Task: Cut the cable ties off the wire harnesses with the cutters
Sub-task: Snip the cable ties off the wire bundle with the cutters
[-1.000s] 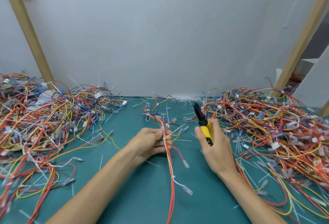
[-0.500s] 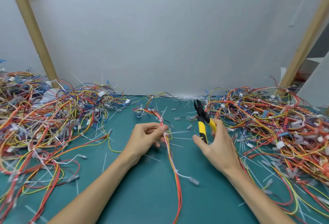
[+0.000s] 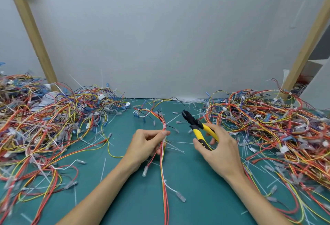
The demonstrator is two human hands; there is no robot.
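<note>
The left hand (image 3: pixel 146 142) pinches the wire harness (image 3: pixel 162 153); the right hand (image 3: pixel 217 146) grips the yellow cutters (image 3: pixel 197 126). A careless approach could nick a wire instead of the cable tie.

two hands: one left hand (image 3: pixel 146 144), one right hand (image 3: pixel 221 153). one pair of cutters (image 3: pixel 196 126). one separate wire harness (image 3: pixel 163 162). two tangled heaps, left heap (image 3: pixel 44 126) and right heap (image 3: pixel 267 126), their harnesses uncountable. two wooden posts: left post (image 3: pixel 32 33), right post (image 3: pixel 307 46). one green mat (image 3: pixel 135 198). loose cut ties (image 3: pixel 103 169): too many to count.
</note>
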